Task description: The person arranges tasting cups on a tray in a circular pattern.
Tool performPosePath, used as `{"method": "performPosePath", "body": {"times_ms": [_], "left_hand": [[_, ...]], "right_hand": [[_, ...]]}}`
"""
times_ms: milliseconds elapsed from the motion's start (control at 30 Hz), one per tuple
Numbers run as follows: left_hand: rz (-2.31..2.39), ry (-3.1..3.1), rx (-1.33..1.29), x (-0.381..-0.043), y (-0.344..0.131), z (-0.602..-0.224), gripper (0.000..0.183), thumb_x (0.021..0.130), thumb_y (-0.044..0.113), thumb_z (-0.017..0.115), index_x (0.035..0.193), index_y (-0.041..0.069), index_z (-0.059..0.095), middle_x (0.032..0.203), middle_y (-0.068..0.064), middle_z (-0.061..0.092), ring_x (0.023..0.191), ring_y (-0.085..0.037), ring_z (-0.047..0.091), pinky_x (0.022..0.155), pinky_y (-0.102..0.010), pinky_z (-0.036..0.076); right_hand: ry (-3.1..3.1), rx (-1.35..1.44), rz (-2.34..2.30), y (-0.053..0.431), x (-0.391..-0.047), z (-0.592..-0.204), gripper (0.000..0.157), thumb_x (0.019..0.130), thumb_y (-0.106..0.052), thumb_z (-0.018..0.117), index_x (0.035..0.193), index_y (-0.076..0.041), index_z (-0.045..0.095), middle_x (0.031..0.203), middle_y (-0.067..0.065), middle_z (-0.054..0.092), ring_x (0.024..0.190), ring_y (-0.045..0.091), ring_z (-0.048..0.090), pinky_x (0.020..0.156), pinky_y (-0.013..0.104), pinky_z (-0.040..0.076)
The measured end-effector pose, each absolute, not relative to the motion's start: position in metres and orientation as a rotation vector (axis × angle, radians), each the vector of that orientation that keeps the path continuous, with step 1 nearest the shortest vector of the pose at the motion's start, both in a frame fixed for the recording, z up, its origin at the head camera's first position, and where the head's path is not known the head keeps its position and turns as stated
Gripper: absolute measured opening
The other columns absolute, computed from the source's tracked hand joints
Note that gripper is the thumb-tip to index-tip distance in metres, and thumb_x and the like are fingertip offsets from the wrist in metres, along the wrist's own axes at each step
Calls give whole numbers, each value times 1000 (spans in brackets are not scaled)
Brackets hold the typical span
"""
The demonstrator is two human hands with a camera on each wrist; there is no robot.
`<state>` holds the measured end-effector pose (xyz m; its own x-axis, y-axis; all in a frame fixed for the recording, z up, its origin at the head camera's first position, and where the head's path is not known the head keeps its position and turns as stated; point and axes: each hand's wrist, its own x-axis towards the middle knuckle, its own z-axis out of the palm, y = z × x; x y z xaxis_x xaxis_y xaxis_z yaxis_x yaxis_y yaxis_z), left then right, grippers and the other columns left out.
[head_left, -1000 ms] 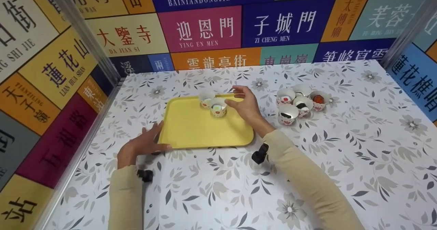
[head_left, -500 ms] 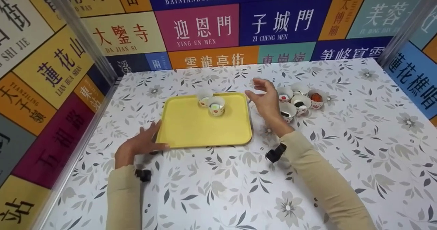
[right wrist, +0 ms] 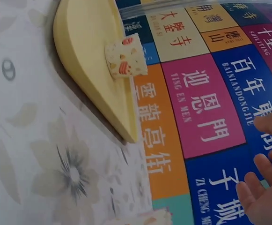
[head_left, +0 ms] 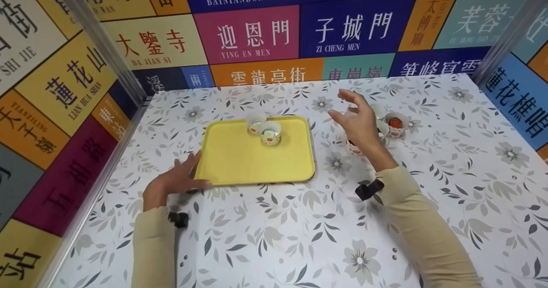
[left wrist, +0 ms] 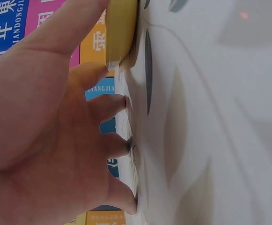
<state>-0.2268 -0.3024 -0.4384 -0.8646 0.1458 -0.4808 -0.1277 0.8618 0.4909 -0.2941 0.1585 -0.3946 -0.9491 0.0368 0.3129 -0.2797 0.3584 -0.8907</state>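
1. Frame centre: yellow tray (head_left: 235, 164) on a table (head_left: 252, 245), two paper cups (head_left: 271, 140) near its far edge.
2. Tray's lower-left corner: left hand (head_left: 176, 181), fingers spread, gripping nothing.
3. Right hand (head_left: 361, 123) has moved rightward, fingers parted, empty, before other cups (head_left: 397, 129); seemingly, those remain to fetch.

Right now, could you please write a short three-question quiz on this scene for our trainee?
1. How many cups stand on the yellow tray?
2. True or false: the right hand holds nothing.
3. Choose one: in the head view, the contents of the rightmost cup look A) green, B) orange-red, C) blue.

Key: 1. Two. 2. True. 3. B.
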Motion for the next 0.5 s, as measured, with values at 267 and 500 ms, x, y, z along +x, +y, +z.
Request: {"method": "performPosePath", "body": {"times_ms": [267,500], "left_hand": [[711,2526,12,-226,-303,-440,113,81,66,70,160,38,-5,170,-5,-13,152,-43,-21,117,-73,-7],[719,2522,12,-226,-303,-439,114,80,68,70,160,38,-5,170,-5,-13,152,-43,-22,117,-73,-8]], "right_hand": [[-2467,284,1577,190,-289,-380,60,92,-24,73,147,-18,49,153,5,48,145,24,38,121,47,31],[-2601,304,1517,222,-290,-375,59,93,-28,72,147,-19,50,153,5,46,145,27,38,119,50,33]]}}
